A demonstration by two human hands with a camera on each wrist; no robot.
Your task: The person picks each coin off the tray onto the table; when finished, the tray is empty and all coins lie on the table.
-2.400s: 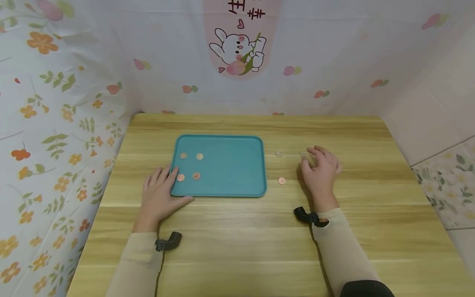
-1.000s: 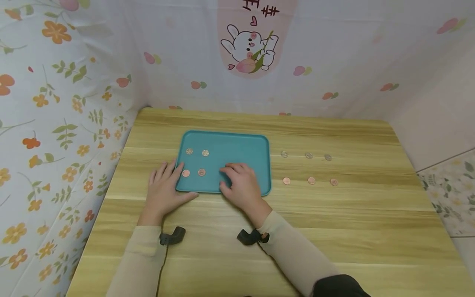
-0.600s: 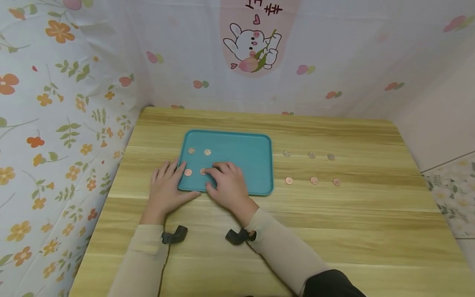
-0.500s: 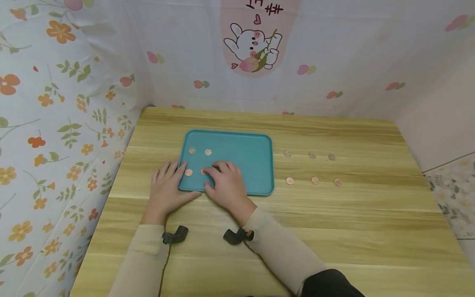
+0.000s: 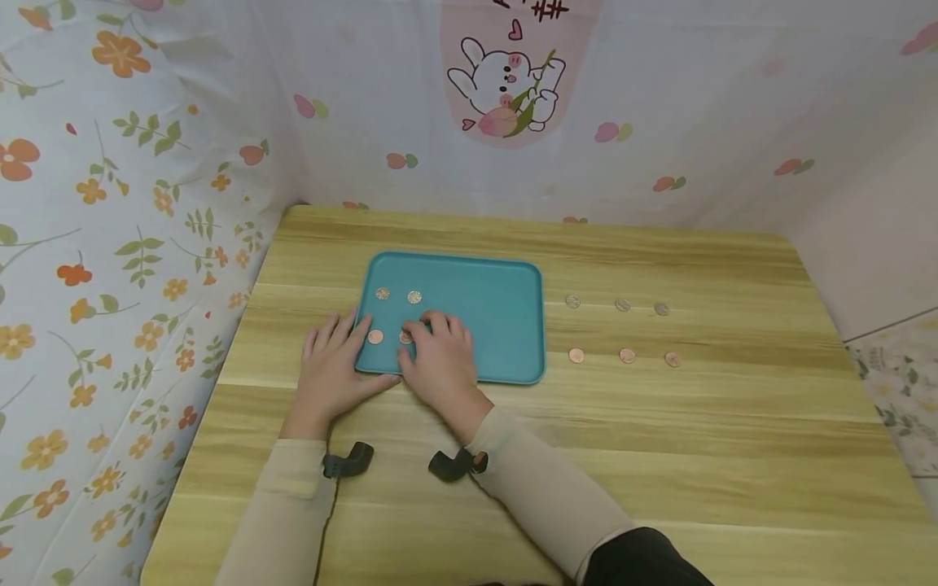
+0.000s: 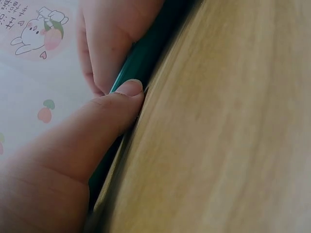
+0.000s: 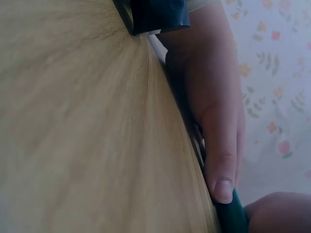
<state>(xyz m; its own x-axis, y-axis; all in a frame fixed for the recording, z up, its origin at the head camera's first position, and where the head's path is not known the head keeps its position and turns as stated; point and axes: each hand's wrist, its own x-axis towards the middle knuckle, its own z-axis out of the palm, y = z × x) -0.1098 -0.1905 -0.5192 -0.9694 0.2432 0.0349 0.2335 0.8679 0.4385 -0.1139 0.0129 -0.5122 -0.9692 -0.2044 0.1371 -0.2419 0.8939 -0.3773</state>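
My left hand point(image 5: 331, 370) rests over the near left corner of the teal tray point(image 5: 506, 317), fingers spread along the left rim. Its thumb lies against the tray's front rim, as the left wrist view also shows the thumb point(image 6: 114, 114). My right hand point(image 5: 443, 362) is over the tray's front half, fingers bent. Its index fingertip is right at a copper coin point(image 5: 405, 337), covering part of it, with the thumb a little apart on the near side. Another copper coin point(image 5: 375, 337) lies to the left. Behind them are two pale coins, a left one point(image 5: 383, 294) and a right one point(image 5: 414, 297).
Right of the tray, two rows of coins lie on the wooden table point(image 5: 659, 456): silvery coins point(image 5: 622, 305) behind, copper coins point(image 5: 626, 356) in front. A printed cloth point(image 5: 352, 98) hangs at the back and left. Each wrist bears a black camera mount point(image 5: 348, 461).
My right hand has come from the coins on the table leftward over the tray to the front copper coin. My left hand stays on the tray's corner. The view has shifted slightly.
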